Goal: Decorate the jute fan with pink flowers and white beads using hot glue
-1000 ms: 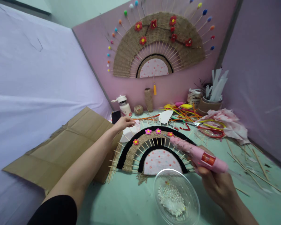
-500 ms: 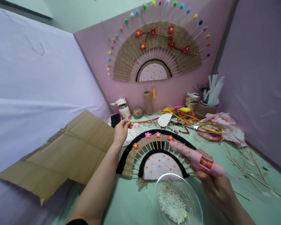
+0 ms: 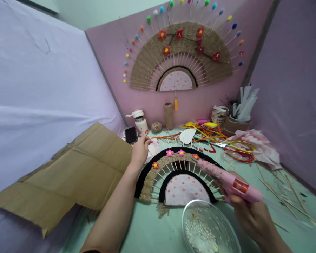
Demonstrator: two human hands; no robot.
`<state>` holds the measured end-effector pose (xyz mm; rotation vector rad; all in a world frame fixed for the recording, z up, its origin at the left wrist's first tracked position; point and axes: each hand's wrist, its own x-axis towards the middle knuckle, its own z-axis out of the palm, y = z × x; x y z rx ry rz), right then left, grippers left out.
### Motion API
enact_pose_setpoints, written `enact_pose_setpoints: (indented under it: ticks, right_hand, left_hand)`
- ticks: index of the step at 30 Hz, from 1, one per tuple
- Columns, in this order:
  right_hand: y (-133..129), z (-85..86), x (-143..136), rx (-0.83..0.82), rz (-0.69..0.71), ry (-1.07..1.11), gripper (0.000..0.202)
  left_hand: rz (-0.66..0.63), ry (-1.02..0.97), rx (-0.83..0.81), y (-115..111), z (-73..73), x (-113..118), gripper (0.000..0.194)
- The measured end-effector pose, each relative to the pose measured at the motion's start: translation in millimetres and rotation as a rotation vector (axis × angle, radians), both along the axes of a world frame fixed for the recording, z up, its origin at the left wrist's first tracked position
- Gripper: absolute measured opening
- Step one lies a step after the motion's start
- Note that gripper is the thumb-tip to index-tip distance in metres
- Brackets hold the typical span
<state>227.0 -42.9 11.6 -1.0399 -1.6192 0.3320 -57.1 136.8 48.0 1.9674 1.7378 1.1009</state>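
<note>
A fan-shaped craft (image 3: 158, 173) with a black border, woven twine and several small flowers lies on the green table. My right hand (image 3: 249, 207) is wrapped round a pink glue gun (image 3: 221, 177), whose nozzle points at the orange-red flower (image 3: 195, 156) near the fan's top. Over the fan's upper left edge is my left hand (image 3: 141, 149), its thumb and fingertips pinched together; whatever is between them is too small to name. A clear plastic bowl (image 3: 185, 225) of pearly beads stands in front of the fan.
Brown cardboard (image 3: 76, 168) lies at the left. A bottle (image 3: 141, 124), a twine ball (image 3: 156, 127) and a twine roll (image 3: 168, 116) stand at the back. Red-handled scissors (image 3: 239, 153), sticks (image 3: 284, 196) and crumpled cloth (image 3: 264, 146) are at the right. A larger fan (image 3: 144, 66) hangs above.
The whole view has shifted slightly, moving the scene rightward in the picture. Both hands keep nearly the same poses, and the nozzle stays close to the orange-red flower.
</note>
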Motion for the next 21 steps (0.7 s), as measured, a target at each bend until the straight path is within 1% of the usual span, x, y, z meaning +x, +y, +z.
enact_pose_setpoints:
  ticks: [3, 8, 11, 15, 21]
  right_hand:
    - [0.2, 2.7, -0.9, 0.019, -0.015, -0.009, 0.035]
    - [0.3, -3.0, 0.6, -0.004, 0.002, -0.015, 0.037]
    - [0.3, -3.2, 1.1, -0.004, 0.018, -0.022, 0.038]
    - [-0.2, -0.1, 0.5, 0.04, -0.028, -0.033, 0.037]
    - [0.3, -0.8, -0.4, 0.048, -0.039, -0.065, 0.033]
  left_hand:
    - [0.015, 0.012, -0.006, -1.3, -2.0, 1.5, 0.015]
    - [0.009, 0.007, -0.008, -2.4, -4.3, 2.3, 0.015]
    - [0.006, 0.009, -0.013, -2.1, -4.4, 3.2, 0.015]
    - [0.012, 0.016, -0.011, -1.6, -5.6, 4.2, 0.015]
    - [-0.007, 0.007, -0.012, 0.0, -8.0, 4.1, 0.014]
